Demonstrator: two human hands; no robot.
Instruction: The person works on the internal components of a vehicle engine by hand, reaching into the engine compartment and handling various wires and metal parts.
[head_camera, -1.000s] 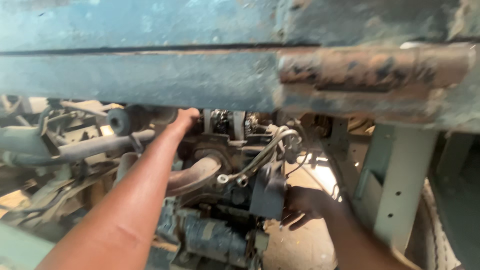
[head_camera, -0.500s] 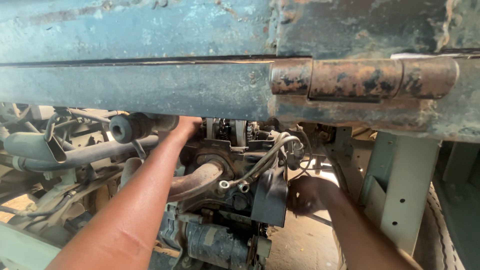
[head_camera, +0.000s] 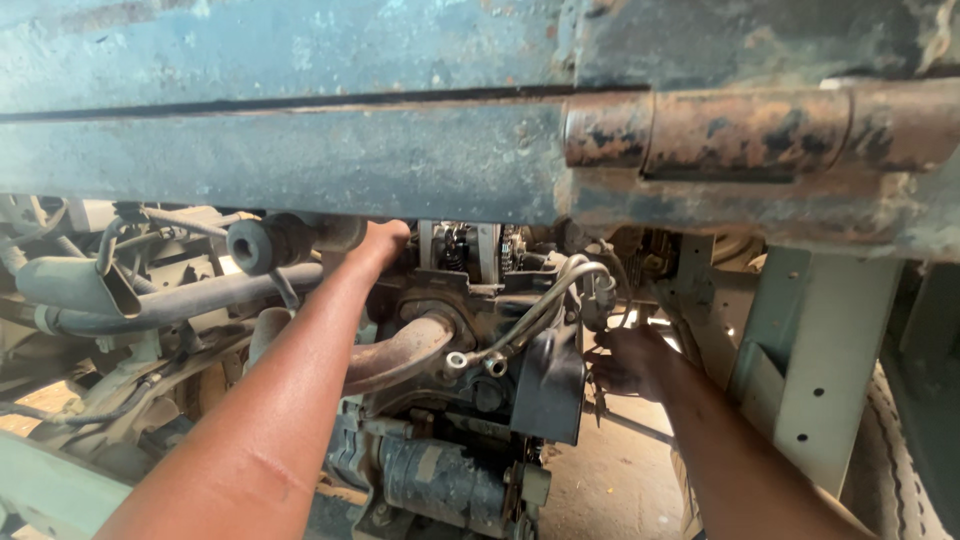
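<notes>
A greasy engine (head_camera: 470, 330) sits under a worn blue truck body (head_camera: 300, 150). My left hand (head_camera: 383, 240) reaches far in and rests against the engine's top edge, beside exposed valve springs (head_camera: 455, 245); its fingertips are hidden. My right hand (head_camera: 628, 360) is in shadow on the engine's right side, just past a black bracket (head_camera: 550, 385) and below thin metal pipes (head_camera: 540, 305). Its fingers look curled, but I cannot tell whether they hold anything. A rusty exhaust pipe (head_camera: 400, 355) curves beneath my left forearm.
A rusty hinge (head_camera: 760, 130) runs along the body's edge at upper right. A pale green frame post (head_camera: 820, 360) stands right of my right arm, with a tyre (head_camera: 915, 490) beyond. Black hoses (head_camera: 170, 300) and a rubber bush (head_camera: 255, 245) crowd the left.
The view has drawn closer to the engine. My left hand stays at the engine's top. My right hand has shifted slightly up and in toward the engine's side.
</notes>
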